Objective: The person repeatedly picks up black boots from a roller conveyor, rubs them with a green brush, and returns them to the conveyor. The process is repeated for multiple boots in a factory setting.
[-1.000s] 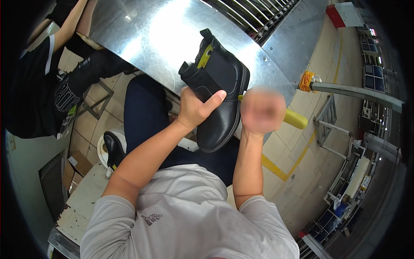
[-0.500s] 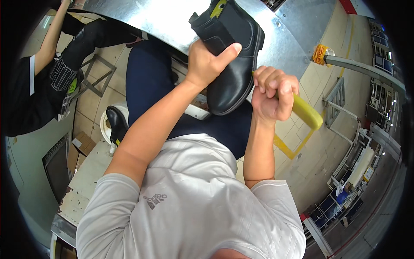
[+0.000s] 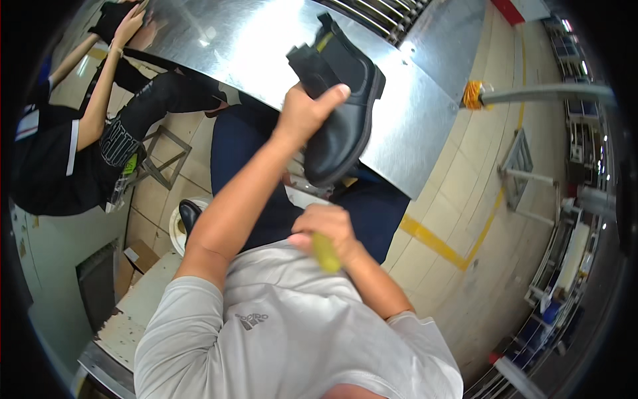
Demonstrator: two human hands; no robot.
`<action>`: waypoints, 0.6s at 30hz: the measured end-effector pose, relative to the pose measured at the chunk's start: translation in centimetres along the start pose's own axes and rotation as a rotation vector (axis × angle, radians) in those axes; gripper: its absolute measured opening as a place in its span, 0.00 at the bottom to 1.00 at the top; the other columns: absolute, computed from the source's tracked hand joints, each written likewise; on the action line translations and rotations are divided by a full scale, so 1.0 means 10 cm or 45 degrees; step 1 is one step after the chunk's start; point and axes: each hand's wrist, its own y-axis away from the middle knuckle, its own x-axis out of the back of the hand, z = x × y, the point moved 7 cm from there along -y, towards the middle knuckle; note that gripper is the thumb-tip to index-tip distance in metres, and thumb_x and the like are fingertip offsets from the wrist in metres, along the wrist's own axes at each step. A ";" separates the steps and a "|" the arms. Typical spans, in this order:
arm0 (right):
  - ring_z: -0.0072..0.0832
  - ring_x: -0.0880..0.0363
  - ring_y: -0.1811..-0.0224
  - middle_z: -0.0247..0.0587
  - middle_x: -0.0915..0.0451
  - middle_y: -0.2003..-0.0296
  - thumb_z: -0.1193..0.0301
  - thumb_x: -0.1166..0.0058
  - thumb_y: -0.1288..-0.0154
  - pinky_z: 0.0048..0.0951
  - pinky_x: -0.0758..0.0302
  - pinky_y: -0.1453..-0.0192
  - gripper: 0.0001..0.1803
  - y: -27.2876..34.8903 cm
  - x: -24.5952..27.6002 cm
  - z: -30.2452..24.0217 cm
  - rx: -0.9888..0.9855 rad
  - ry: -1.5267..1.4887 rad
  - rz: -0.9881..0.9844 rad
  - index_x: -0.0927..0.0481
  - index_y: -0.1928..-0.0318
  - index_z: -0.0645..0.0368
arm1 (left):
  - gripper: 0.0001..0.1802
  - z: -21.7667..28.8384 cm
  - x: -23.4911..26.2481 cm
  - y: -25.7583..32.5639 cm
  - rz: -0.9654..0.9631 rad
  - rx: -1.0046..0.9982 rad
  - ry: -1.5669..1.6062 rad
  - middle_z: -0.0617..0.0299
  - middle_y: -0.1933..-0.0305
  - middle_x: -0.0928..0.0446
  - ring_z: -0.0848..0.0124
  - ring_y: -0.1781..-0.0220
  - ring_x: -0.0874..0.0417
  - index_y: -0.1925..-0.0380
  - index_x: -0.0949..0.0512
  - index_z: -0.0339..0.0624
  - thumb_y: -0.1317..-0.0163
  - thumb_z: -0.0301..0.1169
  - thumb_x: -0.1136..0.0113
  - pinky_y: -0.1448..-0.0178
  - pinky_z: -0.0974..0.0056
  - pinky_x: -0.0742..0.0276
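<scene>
A black ankle boot (image 3: 351,100) hangs in front of me with its toe toward me and its shaft over the metal table. My left hand (image 3: 302,114) is closed round its upper, thumb across the side. Nearer my waist, my right hand (image 3: 330,225) is closed on a tool with a yellow-green handle (image 3: 325,255). The hand is apart from the boot. Motion blurs the handle, and the tool's working end is hidden.
A shiny metal table (image 3: 226,56) lies ahead, with a roller rack (image 3: 382,14) behind it. At left a person (image 3: 56,153) works with a black item. Another black boot (image 3: 190,214) stands in a round pale container (image 3: 175,233). A metal bar (image 3: 545,93) juts in at right.
My right hand has drawn the yellow-handled tool away from the boot's sole edge, down and left toward my waist. The boot and my left hand have shifted slightly left.
</scene>
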 end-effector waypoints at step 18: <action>0.21 0.40 0.88 0.27 0.39 0.86 0.54 0.41 0.27 0.28 0.39 0.82 0.19 -0.36 1.92 1.43 -0.532 -1.280 1.437 0.30 0.67 0.52 | 0.33 0.54 -0.08 -0.25 -0.431 -0.344 -0.687 0.58 0.49 0.17 0.70 0.49 0.16 0.49 0.21 0.33 0.55 0.29 0.14 0.41 0.65 0.21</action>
